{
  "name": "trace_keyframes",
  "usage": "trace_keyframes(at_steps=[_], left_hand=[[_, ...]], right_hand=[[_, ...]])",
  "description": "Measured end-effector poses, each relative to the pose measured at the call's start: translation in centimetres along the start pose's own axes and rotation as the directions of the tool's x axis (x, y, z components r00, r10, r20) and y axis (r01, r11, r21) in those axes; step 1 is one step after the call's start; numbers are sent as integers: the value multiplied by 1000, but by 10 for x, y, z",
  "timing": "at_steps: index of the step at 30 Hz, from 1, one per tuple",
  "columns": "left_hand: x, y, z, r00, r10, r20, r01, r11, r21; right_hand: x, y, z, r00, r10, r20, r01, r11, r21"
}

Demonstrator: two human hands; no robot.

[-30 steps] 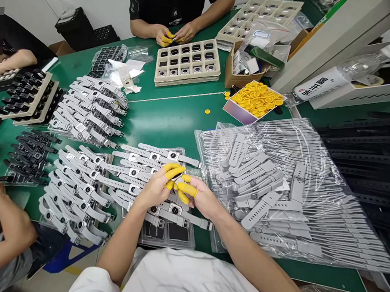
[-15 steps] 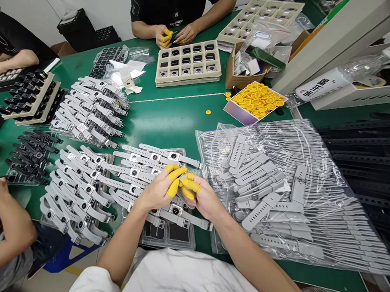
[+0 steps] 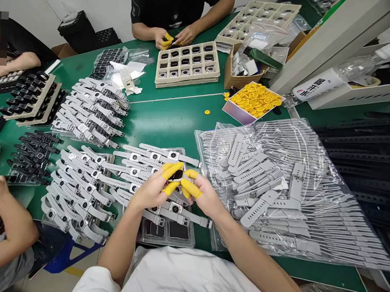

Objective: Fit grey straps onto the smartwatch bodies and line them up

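Between my hands is a smartwatch [image 3: 177,176], its dark screen facing up. My left hand [image 3: 154,188] grips the watch by its edges, with yellow finger cots on the fingertips. My right hand [image 3: 203,196], also in yellow cots, pinches at the watch's right side; a grey strap end seems to be between those fingers, mostly hidden. Under my hands lie rows of watches with grey straps [image 3: 134,171] on a clear tray [image 3: 191,238]. To the right, loose grey watch straps [image 3: 260,208] rest on a large plastic bag of straps [image 3: 334,212].
More grey-strapped watches [image 3: 83,192] cover the table on the left. A box of yellow finger cots [image 3: 257,101] and a cardboard box [image 3: 232,76] stand at the back right. Across the table, a co-worker's hands [image 3: 174,38] work behind a beige tray [image 3: 187,77].
The watch has turned so its dark screen now shows; before, my fingers covered it. My left thumb and fingers have spread around its edges. The view has shifted slightly.
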State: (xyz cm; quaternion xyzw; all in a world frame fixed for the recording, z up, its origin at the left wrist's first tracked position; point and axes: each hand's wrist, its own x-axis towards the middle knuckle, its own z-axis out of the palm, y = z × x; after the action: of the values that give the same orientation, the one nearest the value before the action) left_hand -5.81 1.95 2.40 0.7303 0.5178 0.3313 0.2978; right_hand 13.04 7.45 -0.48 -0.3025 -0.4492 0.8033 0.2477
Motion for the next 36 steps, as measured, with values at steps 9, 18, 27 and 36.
trace_keyframes(at_steps=[9,18,27,36], left_hand=[[-33,31,-66,985,-150,83,73,808,584],[-80,53,-16,838,-281,468,-20,841,540],[-95,50,4,932,-112,346,-159,730,664],[-130,38,-1,839,-13,544,-421,619,663]], right_hand=[[-50,-36,-16,992,-111,61,120,669,-734],[-124,1,-33,955,241,175,68,395,-916],[-126,-16,-39,928,297,223,130,302,-944],[-62,-83,-153,783,-435,-444,-437,122,-891]])
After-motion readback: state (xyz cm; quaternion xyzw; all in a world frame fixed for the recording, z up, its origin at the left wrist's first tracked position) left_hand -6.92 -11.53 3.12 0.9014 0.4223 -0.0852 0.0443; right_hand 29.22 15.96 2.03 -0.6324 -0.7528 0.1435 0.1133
